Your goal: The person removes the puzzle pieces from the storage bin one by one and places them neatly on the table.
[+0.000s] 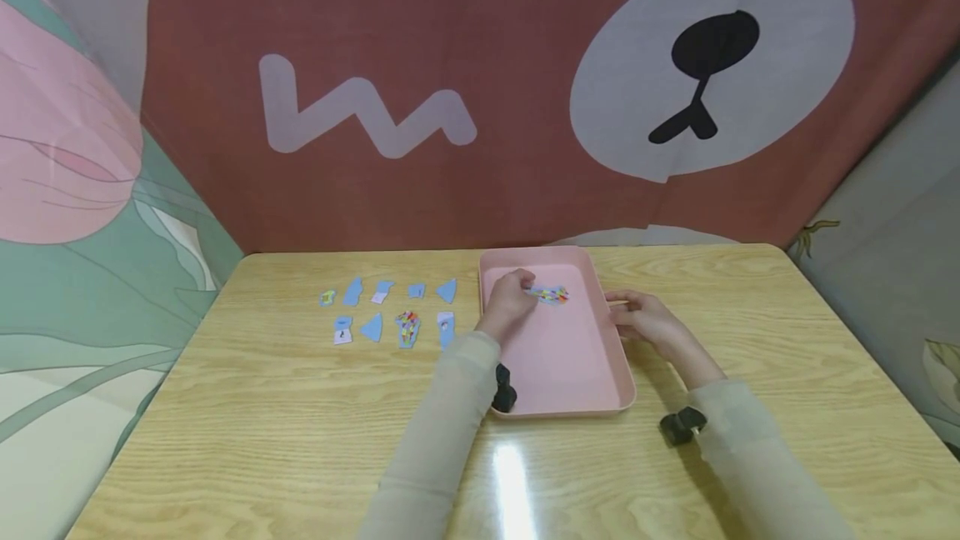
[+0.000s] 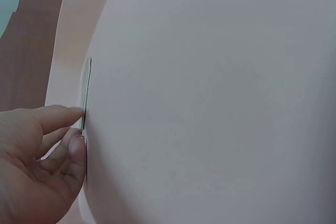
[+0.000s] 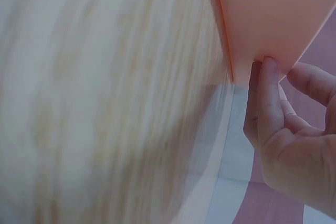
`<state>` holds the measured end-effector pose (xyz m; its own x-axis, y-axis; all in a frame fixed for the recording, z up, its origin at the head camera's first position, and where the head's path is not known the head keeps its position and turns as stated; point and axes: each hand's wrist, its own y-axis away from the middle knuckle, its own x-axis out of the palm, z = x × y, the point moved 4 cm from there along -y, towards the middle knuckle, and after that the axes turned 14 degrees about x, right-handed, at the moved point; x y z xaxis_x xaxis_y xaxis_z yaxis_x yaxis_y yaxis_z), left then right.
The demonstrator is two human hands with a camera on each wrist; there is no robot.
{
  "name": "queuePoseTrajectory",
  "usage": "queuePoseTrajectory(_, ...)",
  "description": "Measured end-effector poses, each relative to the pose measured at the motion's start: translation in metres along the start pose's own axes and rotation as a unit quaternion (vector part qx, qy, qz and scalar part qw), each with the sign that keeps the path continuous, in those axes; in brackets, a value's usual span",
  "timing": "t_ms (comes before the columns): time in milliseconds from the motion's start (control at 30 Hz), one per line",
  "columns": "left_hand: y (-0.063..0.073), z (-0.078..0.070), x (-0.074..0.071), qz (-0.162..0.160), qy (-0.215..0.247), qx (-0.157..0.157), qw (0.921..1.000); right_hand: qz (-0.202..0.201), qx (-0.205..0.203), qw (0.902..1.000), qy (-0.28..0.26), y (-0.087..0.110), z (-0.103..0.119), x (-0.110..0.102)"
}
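In the head view my left hand [image 1: 513, 300] reaches into the pink tray [image 1: 562, 382]. Its curled fingers pinch at the left end of a flat blue puzzle piece [image 1: 552, 296] with a multicolored pattern, lying in the tray's upper half. The left wrist view has that piece [image 2: 86, 90] nearly edge-on, the index fingertip at it and the thumb at another thin edge just below; the fingers partly hide this spot. My right hand [image 1: 651, 322] is outside the tray's right wall, its fairly straight fingertips touching the wall [image 3: 273, 19] near the rim.
Left of the tray, several blue puzzle pieces lie in two rows, among them a patterned one [image 1: 407, 329], a triangle [image 1: 447, 291] and another triangle [image 1: 372, 327]. They rest on the wooden table [image 1: 262, 423]. A red-brown printed cloth [image 1: 510, 190] hangs behind the table.
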<state>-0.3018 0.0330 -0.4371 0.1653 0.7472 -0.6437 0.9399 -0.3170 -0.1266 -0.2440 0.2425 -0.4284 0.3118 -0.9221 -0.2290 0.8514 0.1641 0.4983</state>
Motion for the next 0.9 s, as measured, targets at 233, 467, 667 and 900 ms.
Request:
queuePoseTrajectory(233,0.0005,-0.0032,0.0046,0.045,-0.030,0.025,0.9982,-0.003,-0.001,1.0000,-0.003,-0.0010,-0.0012,0.0000)
queuePoseTrajectory(467,0.0016,-0.0020,0.0073,0.058,-0.029,0.013,0.9978,-0.005,0.001,1.0000,-0.007,-0.0023,-0.0016,-0.0001)
queuePoseTrajectory(667,0.0011,-0.0016,0.0068,0.052,-0.025,0.022,0.9981,-0.011,0.009,0.9999,0.004,-0.0024,-0.0010,0.0010)
queuePoseTrajectory(900,0.0011,-0.0039,0.0058,0.037,-0.032,0.035,0.9982,-0.012,0.011,0.9998,0.010,-0.0018,-0.0005,0.0014)
